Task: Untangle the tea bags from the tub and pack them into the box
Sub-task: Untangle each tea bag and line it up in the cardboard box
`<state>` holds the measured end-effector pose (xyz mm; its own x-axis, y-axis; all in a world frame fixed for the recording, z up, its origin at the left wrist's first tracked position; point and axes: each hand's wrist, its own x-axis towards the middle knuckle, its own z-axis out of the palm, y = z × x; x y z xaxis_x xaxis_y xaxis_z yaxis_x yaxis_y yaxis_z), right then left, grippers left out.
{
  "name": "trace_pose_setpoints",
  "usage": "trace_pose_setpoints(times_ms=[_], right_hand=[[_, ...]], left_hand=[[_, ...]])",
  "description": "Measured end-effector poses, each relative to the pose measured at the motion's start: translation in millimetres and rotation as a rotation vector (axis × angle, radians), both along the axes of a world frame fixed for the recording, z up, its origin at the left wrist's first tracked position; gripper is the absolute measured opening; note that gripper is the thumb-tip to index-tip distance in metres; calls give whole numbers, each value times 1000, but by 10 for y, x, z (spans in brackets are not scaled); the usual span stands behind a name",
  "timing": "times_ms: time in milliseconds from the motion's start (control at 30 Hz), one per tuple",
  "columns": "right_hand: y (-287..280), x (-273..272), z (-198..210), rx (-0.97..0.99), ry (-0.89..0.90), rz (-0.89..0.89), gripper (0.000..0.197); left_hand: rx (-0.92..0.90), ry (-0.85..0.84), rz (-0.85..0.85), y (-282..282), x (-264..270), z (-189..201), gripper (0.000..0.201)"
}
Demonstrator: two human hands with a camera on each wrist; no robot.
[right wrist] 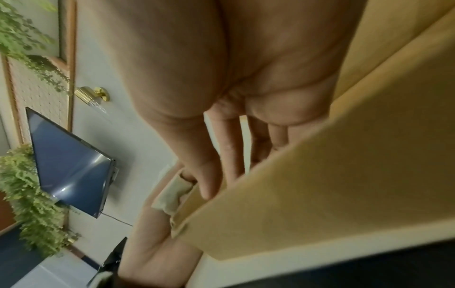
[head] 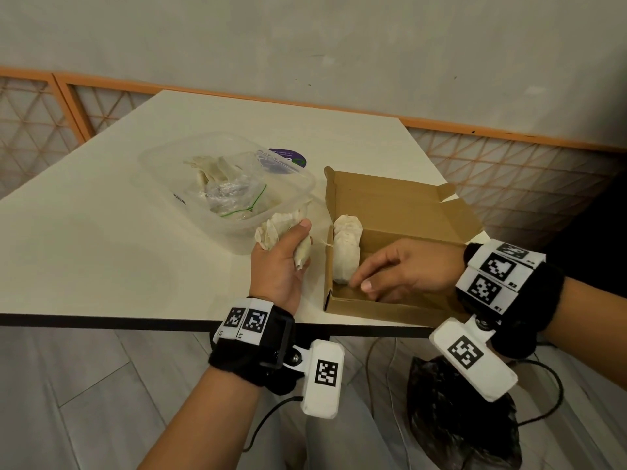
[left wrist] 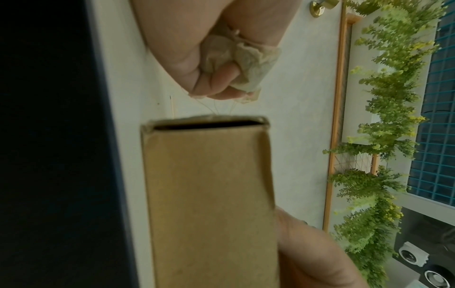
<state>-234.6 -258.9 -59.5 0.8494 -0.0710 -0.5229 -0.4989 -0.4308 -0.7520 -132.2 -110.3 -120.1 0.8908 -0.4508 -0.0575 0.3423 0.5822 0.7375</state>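
The right hand (head: pixel 403 271) reaches into the cardboard box (head: pixel 400 205) with fingers loosely extended, fingertips against the row of packed tea bags (head: pixel 346 252) at its far-left end, gripping nothing that I can see. Just beyond the box wall, the left hand (head: pixel 281 262) is fisted around a crumpled clump of tea bags (head: pixel 276 228), and thin strings appear to run from it to the box edge. Any pull there could drag packed bags out or tear one; past it, the clear tub (head: pixel 230 191) holds more tangled bags.
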Motion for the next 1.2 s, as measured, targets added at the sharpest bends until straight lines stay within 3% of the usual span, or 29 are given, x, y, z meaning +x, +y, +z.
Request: trace_pose_setpoints(times_ms=[200,367,433,500,600,867,1000,1200], right_hand=[[40,64,-28,-5,-30,-23,25],[163,242,287,-258,-485,-193,33],[242,378,358,-255,-468,-211,36],[310,497,349,-127,-345,-256,45],[320,601,276,-14,-338,-347,34],[129,500,275,48,-422,-439,13],[56,413,401,37,-415,-324,8],[34,313,340,-240,-102,77,8]], left_hand=[[-11,40,-36,7,-5,24,9],[-82,114,-116,53,8,63,11],[-63,68,-138,57,-11,57,11],[-22,-15,-120,37,-36,33,14],[-41,-94,-90,-1,-57,9,20],[-61,2,-6,12,-26,39,24],[-42,34,-3,10,-7,22,20],[-31,62,3,-5,-14,32,18]])
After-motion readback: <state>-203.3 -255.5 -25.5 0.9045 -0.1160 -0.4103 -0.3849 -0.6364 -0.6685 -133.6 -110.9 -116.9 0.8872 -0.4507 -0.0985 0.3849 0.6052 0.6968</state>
